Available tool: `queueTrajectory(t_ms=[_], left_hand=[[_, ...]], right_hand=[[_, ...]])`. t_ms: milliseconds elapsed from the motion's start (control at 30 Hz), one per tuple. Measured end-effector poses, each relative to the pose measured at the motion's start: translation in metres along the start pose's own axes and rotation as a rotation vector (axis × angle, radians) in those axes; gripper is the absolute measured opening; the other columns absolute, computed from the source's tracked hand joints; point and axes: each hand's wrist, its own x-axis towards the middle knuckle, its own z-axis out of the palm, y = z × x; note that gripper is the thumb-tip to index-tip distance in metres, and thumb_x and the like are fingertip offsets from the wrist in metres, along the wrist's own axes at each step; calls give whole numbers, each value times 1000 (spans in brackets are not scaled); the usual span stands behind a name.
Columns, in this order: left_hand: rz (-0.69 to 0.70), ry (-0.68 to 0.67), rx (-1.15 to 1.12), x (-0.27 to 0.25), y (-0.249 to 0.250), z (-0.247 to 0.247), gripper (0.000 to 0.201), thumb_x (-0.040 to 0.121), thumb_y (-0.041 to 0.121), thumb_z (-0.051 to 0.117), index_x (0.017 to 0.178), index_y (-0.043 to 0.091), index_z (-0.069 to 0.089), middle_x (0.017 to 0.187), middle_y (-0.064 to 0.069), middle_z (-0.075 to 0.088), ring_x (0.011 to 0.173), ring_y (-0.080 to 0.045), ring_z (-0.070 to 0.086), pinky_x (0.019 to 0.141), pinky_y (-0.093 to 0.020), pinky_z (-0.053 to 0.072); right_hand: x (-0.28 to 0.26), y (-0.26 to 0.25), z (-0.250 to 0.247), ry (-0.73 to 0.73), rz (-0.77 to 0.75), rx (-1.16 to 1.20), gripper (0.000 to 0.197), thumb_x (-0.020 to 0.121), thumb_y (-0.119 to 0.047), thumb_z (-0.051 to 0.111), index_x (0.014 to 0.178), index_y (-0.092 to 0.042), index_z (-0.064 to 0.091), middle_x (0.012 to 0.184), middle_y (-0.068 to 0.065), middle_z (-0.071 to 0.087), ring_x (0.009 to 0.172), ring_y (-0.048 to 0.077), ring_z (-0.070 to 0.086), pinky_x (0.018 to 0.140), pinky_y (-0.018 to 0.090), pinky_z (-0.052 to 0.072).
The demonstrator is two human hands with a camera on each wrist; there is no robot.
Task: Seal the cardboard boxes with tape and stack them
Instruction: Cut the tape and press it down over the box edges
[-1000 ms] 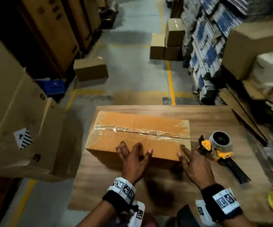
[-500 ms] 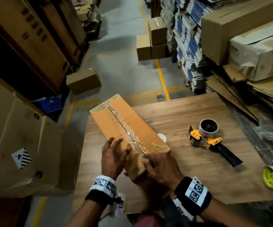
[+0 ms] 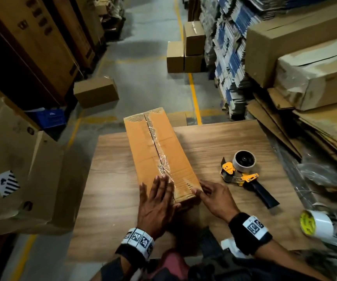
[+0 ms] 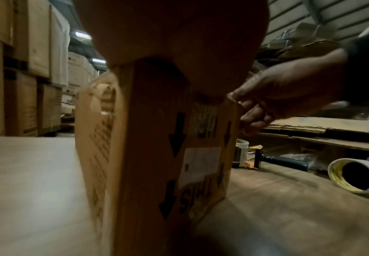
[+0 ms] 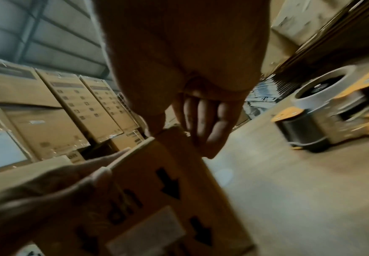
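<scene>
A long cardboard box (image 3: 157,153) lies lengthwise on the wooden table (image 3: 113,179), its far end sticking out past the table's far edge. Clear tape runs along its top seam. My left hand (image 3: 159,197) rests flat on the near end of the top, fingers straight over the tape. My right hand (image 3: 210,195) touches the box's near right corner with straight fingers (image 5: 207,121) along the side. The near end face (image 4: 157,155) shows black arrows and a white label. In the right wrist view the box (image 5: 168,199) fills the lower middle.
A yellow and black tape dispenser (image 3: 242,173) lies on the table right of the box. A loose tape roll (image 3: 315,224) sits at the table's right edge. Flattened cardboard (image 3: 305,138) and large cartons stand to the right, big cartons (image 3: 21,169) to the left, small boxes (image 3: 185,49) on the floor beyond.
The box has been turned from lying crosswise to pointing away from me. Both hands have shifted to its near end, the left one now flat on top.
</scene>
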Motion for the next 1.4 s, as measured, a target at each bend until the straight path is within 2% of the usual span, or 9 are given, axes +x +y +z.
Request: queueTrajectory(t_ms=[133, 367, 600, 700, 767, 1100, 1200, 1300, 1400], left_hand=[[-19, 35, -66, 16, 13, -1, 75, 100, 57, 39, 158, 9, 42, 168, -15, 30, 157, -36, 24, 120, -65, 16], [-24, -20, -19, 29, 39, 9, 74, 109, 57, 12, 163, 10, 28, 172, -10, 19, 159, -26, 20, 124, -59, 11], [-60, -13, -30, 27, 38, 9, 75, 107, 62, 19, 166, 16, 21, 174, -3, 10, 161, -18, 8, 127, -55, 7], [-80, -11, -31, 27, 39, 8, 75, 106, 64, 19, 166, 19, 21, 174, 0, 10, 161, -16, 7, 128, -55, 9], [-93, -5, -26, 27, 41, 9, 75, 106, 64, 16, 166, 19, 23, 174, 0, 12, 161, -16, 8, 128, -54, 9], [-152, 35, -105, 26, 51, 3, 80, 102, 69, 21, 165, 20, 27, 173, 3, 15, 160, -14, 14, 128, -50, 6], [-330, 158, -591, 26, 48, -9, 92, 89, 86, 37, 163, 30, 32, 166, 5, 37, 153, -13, 35, 128, -44, 22], [-523, 331, -1229, 33, 43, -30, 99, 76, 79, 71, 159, 42, 33, 154, 12, 52, 140, -2, 49, 116, -33, 45], [-536, 368, -1328, 35, 40, -45, 110, 67, 75, 80, 160, 39, 32, 150, 14, 53, 136, -1, 51, 97, -9, 46]], right_hand=[[5, 39, -40, 104, 176, 75, 41, 89, -38, 78, 124, -17, 73, 108, -3, 79, 96, -2, 71, 82, 8, 49], [18, 106, -122, 231, 451, -173, 69, 69, -36, 91, 127, -11, 65, 123, 20, 70, 115, 39, 65, 93, 44, 54], [51, 165, -125, 36, 685, -11, 32, 51, -28, 88, 79, -15, 82, 67, 4, 75, 65, 25, 72, 64, 42, 63], [47, 162, -118, -33, 743, 341, 25, 70, -2, 87, 90, 6, 74, 64, 12, 63, 49, 22, 53, 43, 28, 43], [38, 162, -114, -87, 778, 472, 19, 83, -8, 82, 91, 0, 67, 63, 12, 53, 46, 20, 46, 44, 24, 36], [-7, 85, -112, -128, 421, 584, 34, 94, -40, 71, 92, -7, 66, 72, 14, 62, 50, 20, 54, 46, 25, 42], [-14, 54, -115, -210, 349, 572, 50, 102, -39, 57, 103, 10, 66, 72, 17, 63, 51, 24, 54, 48, 26, 40], [-20, 26, -119, -305, 290, 584, 51, 104, -35, 51, 111, 14, 63, 72, 19, 61, 50, 24, 52, 49, 27, 40], [-25, 3, -115, -400, 254, 622, 53, 99, -39, 51, 112, 11, 64, 72, 21, 57, 51, 24, 50, 49, 29, 40]])
